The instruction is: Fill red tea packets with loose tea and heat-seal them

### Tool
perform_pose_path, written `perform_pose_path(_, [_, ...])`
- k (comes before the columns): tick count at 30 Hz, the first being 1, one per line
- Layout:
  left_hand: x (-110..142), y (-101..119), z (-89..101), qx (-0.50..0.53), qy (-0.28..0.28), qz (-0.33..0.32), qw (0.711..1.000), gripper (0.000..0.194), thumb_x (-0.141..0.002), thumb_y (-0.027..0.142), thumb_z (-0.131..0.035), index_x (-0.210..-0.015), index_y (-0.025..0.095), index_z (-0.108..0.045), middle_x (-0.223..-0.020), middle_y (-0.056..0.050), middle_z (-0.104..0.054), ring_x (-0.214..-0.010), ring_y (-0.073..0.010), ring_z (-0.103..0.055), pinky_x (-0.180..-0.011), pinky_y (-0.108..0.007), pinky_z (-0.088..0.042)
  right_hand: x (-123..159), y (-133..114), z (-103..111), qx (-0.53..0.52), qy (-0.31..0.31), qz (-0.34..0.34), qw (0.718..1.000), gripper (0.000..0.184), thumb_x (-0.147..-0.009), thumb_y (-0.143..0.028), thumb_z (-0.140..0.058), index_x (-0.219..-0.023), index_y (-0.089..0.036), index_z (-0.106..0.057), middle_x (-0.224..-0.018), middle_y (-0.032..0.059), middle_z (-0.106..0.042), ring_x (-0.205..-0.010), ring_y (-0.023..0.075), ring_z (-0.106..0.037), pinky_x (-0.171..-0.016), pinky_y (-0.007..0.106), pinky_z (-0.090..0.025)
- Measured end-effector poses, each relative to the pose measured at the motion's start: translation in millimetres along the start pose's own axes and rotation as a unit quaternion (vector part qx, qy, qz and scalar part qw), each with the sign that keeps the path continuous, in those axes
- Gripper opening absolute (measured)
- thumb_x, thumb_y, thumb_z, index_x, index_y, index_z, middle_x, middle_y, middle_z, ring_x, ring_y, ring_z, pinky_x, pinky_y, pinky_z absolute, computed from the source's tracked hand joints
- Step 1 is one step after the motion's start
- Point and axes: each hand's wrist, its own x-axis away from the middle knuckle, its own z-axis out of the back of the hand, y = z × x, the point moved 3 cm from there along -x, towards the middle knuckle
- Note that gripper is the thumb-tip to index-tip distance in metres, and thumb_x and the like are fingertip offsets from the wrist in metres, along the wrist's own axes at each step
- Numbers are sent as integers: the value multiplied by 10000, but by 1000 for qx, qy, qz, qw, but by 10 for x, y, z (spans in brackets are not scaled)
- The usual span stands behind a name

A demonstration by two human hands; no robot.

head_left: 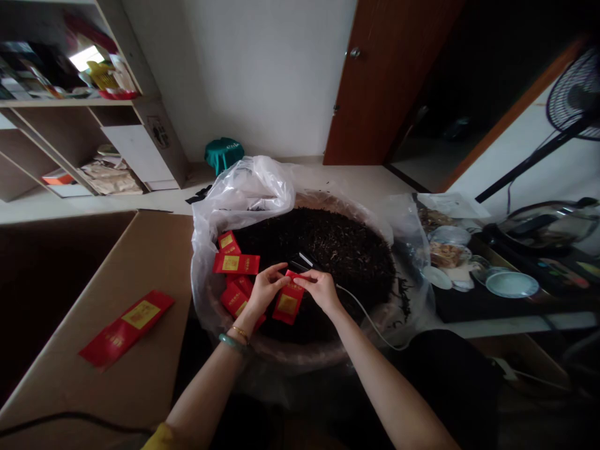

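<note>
Both hands meet over a large plastic-lined tub point(309, 359) of dark, dried, tea-like leaves point(347, 244). Between them is a red packet point(287, 305) with a yellow label, hanging with its top edge toward the far side. My right hand point(321, 289) pinches its top right corner between thumb and fingers. At the top left corner, my left hand point(266, 290) has thumb and fingers closed on the packet. Just beyond the fingertips lies a dark device point(302, 260) with a light strip, partly hidden. Several other red packets point(237, 263) rest at the tub's left side.
A cardboard box point(154, 250) stands at left with red packets point(126, 328) on its flap. White cable point(370, 319) runs over the tub's right rim. On the right, a low table holds a glass lid point(512, 284) and bags. A fan point(576, 94) stands behind.
</note>
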Motion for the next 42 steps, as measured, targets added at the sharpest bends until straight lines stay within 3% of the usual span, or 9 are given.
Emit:
perform_pose_path(6, [30, -56, -22, 20, -47, 71, 996, 387, -528, 428, -827, -688, 127, -643, -641, 1, -665, -573, -118, -586, -562, -213, -436, -16, 16, -8, 21, 2, 23, 1000, 267, -660, -433, -703, -724, -175, -724, -717, 49, -730, -663, 209, -661, -621, 296, -516])
perform_pose_path(14, [113, -94, -98, 24, -128, 123, 984, 453, -547, 374, -845, -856, 104, -655, -693, -40, -699, -618, -172, -657, -607, -262, -501, -38, -59, -82, 60, -19, 51, 997, 197, -705, -374, -681, -759, -191, -729, -737, 41, -725, -702, 208, -660, -690, 309, -512])
perform_pose_path(18, [106, -140, -74, 39, -114, 142, 982, 467, -537, 404, -845, -841, 91, -676, -697, -75, -712, -614, -202, -673, -606, -293, -517, -168, -35, 46, 117, 18, 89, 989, 224, -823, -364, -568, -863, -201, -717, -855, 64, -723, -807, 218, -653, -746, 328, -507])
perform_pose_path(24, [94, -124, -72, 58, -109, 138, 983, 476, -521, 402, -854, -837, 87, -688, -779, -113, -732, -649, -235, -687, -615, -317, -527, -392, 180, 200, 460, 8, 45, 887, 516, -712, -178, -708, -1210, -157, -572, -1100, 165, -628, -1075, 314, -530, -894, 413, -421])
perform_pose_path(27, [101, -95, -73, 60, -114, 131, 983, 484, -529, 403, -851, -859, 87, -694, -802, -109, -734, -670, -248, -691, -626, -322, -530, -443, 241, 158, 499, -17, 30, 866, 535, -685, -133, -721, -1199, -148, -572, -1077, 175, -627, -1079, 333, -517, -866, 411, -422])
perform_pose_path(31, [98, -74, -58, 53, -112, 127, 984, 502, -524, 413, -852, -871, 86, -693, -790, -115, -731, -660, -242, -693, -623, -323, -532, -514, 259, 220, 472, -11, 30, 881, 460, -678, -131, -717, -1125, -163, -617, -1044, 143, -643, -1033, 287, -559, -842, 363, -438])
perform_pose_path(36, [84, -72, -55, 54, -121, 122, 984, 484, -532, 415, -849, -865, 96, -702, -822, -118, -731, -671, -225, -692, -645, -320, -532, -480, 160, 518, 189, -78, -22, 979, 475, -700, -311, -718, -1146, -171, -631, -1017, 76, -692, -744, 190, -630, -595, 276, -481])
perform_pose_path(39, [82, -91, -49, 50, -122, 128, 983, 478, -529, 409, -850, -859, 92, -710, -809, -114, -730, -664, -218, -687, -638, -313, -529, -350, -43, 564, 87, -165, -33, 982, 497, -693, -396, -716, -1142, -192, -653, -965, 41, -714, -641, 157, -614, -497, 246, -453])
perform_pose_path(42, [92, -101, -45, 39, -133, 131, 982, 460, -548, 413, -840, -850, 90, -715, -751, -101, -726, -635, -200, -676, -626, -295, -518, -231, -289, 491, 118, -205, 23, 971, 459, -628, -356, -778, -1059, -218, -706, -963, 29, -724, -770, 191, -650, -651, 285, -509])
